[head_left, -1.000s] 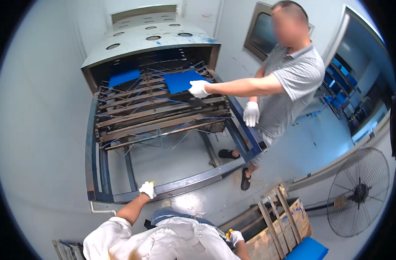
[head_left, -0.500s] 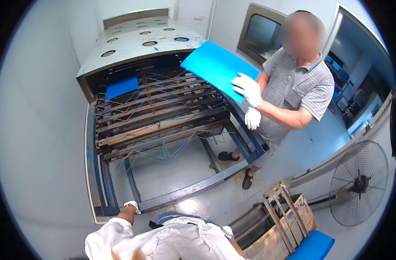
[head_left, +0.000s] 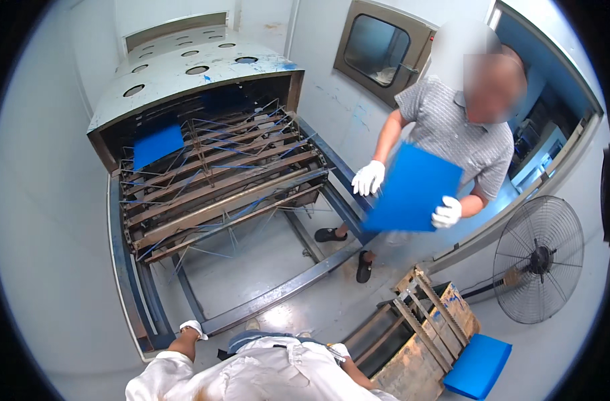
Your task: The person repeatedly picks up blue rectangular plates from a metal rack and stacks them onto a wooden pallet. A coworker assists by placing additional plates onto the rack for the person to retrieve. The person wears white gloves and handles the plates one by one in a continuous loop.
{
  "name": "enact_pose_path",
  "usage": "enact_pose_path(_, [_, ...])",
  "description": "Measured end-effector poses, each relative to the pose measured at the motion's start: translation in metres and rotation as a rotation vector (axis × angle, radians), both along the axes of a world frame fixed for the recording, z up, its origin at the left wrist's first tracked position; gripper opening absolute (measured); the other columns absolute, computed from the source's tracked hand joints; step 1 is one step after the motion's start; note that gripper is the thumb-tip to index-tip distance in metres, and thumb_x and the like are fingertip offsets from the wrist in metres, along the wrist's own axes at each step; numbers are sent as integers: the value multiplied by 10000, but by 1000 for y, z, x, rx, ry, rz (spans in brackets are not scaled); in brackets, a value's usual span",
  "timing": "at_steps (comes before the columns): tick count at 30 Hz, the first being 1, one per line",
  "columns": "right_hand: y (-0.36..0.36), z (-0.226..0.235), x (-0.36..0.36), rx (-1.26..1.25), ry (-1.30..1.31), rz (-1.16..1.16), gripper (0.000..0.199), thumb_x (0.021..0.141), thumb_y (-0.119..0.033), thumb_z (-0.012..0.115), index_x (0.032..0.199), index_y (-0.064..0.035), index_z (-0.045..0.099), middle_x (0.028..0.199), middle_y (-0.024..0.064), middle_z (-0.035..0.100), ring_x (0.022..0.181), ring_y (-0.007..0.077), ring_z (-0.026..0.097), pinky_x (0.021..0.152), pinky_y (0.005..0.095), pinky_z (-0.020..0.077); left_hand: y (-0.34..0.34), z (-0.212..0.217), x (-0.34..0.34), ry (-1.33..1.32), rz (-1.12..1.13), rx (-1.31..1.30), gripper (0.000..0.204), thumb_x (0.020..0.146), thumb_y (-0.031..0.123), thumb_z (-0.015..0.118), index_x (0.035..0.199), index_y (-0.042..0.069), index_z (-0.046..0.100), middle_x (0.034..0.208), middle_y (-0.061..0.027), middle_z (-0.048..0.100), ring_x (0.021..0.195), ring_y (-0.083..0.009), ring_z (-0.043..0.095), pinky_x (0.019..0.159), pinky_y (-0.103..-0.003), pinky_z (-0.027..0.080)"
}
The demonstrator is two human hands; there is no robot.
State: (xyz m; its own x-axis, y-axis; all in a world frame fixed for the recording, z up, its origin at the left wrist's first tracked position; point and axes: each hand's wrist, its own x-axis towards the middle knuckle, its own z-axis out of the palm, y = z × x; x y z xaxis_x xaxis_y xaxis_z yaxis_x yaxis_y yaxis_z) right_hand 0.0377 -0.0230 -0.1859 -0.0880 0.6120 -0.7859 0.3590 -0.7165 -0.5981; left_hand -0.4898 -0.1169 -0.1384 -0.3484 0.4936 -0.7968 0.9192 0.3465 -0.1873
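Observation:
My left hand [head_left: 193, 328], in a white glove, is low by the near corner of a blue-grey metal frame [head_left: 278, 295]. Its fingers are too small and foreshortened to read, and no object shows in it. Close to my waist, only part of my right hand [head_left: 340, 350] shows, gloved in white, its fingers hidden. Beyond the frame, another person in a grey patterned shirt holds a blue panel [head_left: 415, 187] with one gloved hand [head_left: 445, 212] at its lower right edge. That person's other gloved hand [head_left: 369, 178] is by the panel's left edge.
A conveyor with wire supports [head_left: 225, 180] runs into a pale hooded machine [head_left: 198, 70]; one blue panel [head_left: 158, 146] lies near its mouth. Right of me are a worn wooden stand [head_left: 412, 354], more blue sheet material [head_left: 479, 366] and a caged fan [head_left: 539, 259].
The other person has swung the blue panel away from the conveyor, to the right, and tilted it upright. My view has shifted slightly; my left hand remains near the frame corner.

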Motion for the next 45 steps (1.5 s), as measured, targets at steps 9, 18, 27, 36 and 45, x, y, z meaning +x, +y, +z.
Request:
enact_pose_path(9, [9, -48, 6, 235, -266, 559, 135, 730, -154, 545, 780, -53, 618, 717, 94, 603, 613, 204, 535, 560, 353, 416, -5, -12, -16, 22, 138, 96, 531, 600, 521, 652, 903, 85, 626, 951, -91, 603, 869, -247, 586, 705, -369, 478])
enact_pose_path(18, [84, -36, -14, 476, -645, 1497, 200, 758, -256, 517, 798, -86, 615, 795, 117, 610, 718, 256, 585, 609, 332, 464, 8, 7, -35, -48, 133, 105, 327, 643, 290, 674, 889, 80, 630, 931, -125, 601, 869, -262, 586, 724, -354, 473])
enact_pose_path(27, [189, 59, -177, 311, -446, 460, 390, 774, -358, 494, 901, 3, 566, 774, 168, 605, 668, 277, 586, 584, 358, 446, 27, 45, -36, -69, 314, 107, 581, 552, 452, 712, 939, 32, 602, 993, -137, 579, 917, -239, 567, 773, -334, 464])
enact_pose_path(36, [197, 79, -296, 535, -507, 1099, 373, 721, -351, 470, 853, -36, 618, 890, 202, 577, 855, 332, 561, 766, 378, 435, 46, 37, -70, -855, 1191, 485, 260, 797, 57, 506, 1053, 18, 480, 807, -127, 596, 616, -187, 591, 480, -281, 495])
enact_pose_path(45, [186, 104, -319, 506, -628, 1160, 416, 745, -404, 460, 815, -29, 627, 900, 173, 590, 892, 342, 541, 808, 380, 411, 98, 107, -97, -973, 612, 296, 290, 823, 276, 501, 918, 11, 571, 701, -55, 587, 558, -104, 529, 483, -227, 430])
